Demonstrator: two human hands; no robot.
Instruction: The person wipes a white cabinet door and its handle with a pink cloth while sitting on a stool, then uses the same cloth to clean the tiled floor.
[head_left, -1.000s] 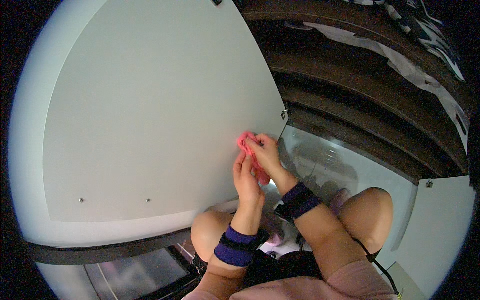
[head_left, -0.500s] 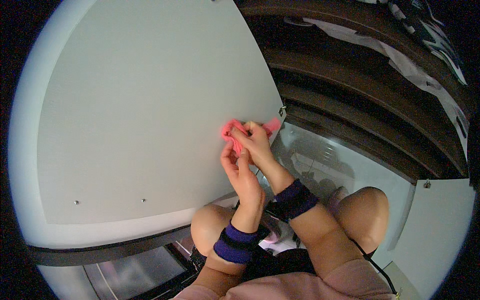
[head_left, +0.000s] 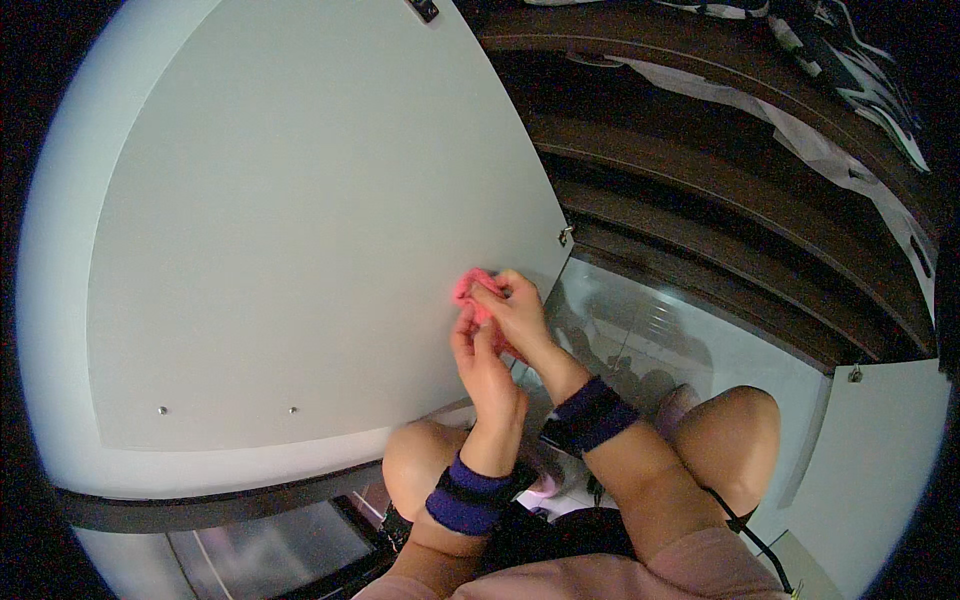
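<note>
A bunched pink cloth (head_left: 474, 287) is between my two hands, in front of the white cabinet door (head_left: 300, 230). My right hand (head_left: 522, 315) is closed on it from the right, with the thumb pressed onto the folds. Below, my left hand (head_left: 485, 365) has its fingers curled up against the cloth's lower side. Part of the cloth is hidden behind my fingers. A dark blue wristband is around each of my wrists.
Dark brown shelves (head_left: 690, 190) curve along the right, with shoes (head_left: 860, 85) on the upper ones. Metal hinges (head_left: 567, 235) sit at the door's right edge. My bent knees (head_left: 725, 445) flank my forearms, and another white door (head_left: 870, 460) stands at the lower right.
Both hands and the cloth have shifted slightly toward me and to the right. The loose pink end that stuck out beyond my right hand no longer shows.
</note>
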